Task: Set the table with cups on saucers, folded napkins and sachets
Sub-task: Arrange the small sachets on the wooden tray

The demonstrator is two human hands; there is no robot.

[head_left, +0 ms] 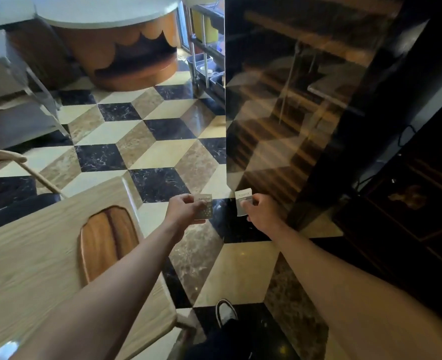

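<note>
My left hand (185, 210) is stretched out over the floor and grips a pale sachet (205, 207) with a dotted print by its left edge. My right hand (262, 211) holds a second, white sachet (243, 201) between thumb and fingers, its top edge sticking up. The two sachets sit about a hand's width apart, in front of a dark glossy cabinet. The light wooden table (33, 258) lies at the lower left, to the left of my left forearm. No cups, saucers or napkins are in view.
A brown oval inlay or board (108, 240) sits on the wooden table. The tall dark glossy cabinet (292, 100) stands right ahead. A round counter with an orange base (126, 53) is at the back left. A chair back (4, 157) curves in at the left. My shoe (225, 311) rests on the checkered floor.
</note>
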